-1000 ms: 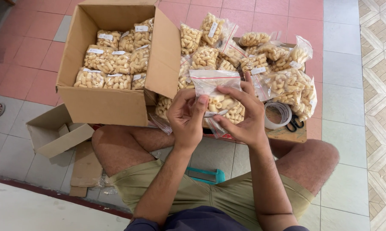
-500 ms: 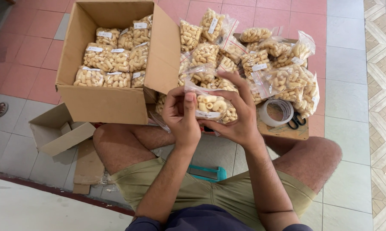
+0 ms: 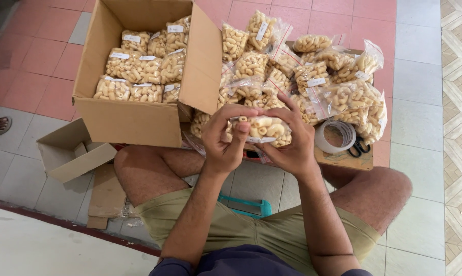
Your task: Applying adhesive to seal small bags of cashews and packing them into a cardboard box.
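1. Both hands hold one small clear plastic bag of pale, tube-shaped snack pieces (image 3: 264, 129) above the knees. The left hand (image 3: 224, 140) curls around its left end, fingers closed on the bag's top edge; the right hand (image 3: 292, 145) cups the right end, thumb and fingers pinching the plastic.
2. The big open brown cardboard box (image 3: 139, 115) to the left already carries neat rows of filled, white-labelled bags, so much of the packing looks done.
3. A loose heap of similar filled clear bags (image 3: 312, 76) lies just behind the hands, outside the box, which seems to be the work left.
4. A roll of clear tape (image 3: 334, 137) and black-handled scissors (image 3: 358, 148) sit on a flat sheet of cardboard (image 3: 361, 162) beside the heap.
5. A smaller empty cardboard box (image 3: 70, 153) lies near the left knee.
6. Everything rests on the floor of reddish and grey tiles (image 3: 420, 97); a patterned tile strip runs along the right edge. The person sits low, knees spread.
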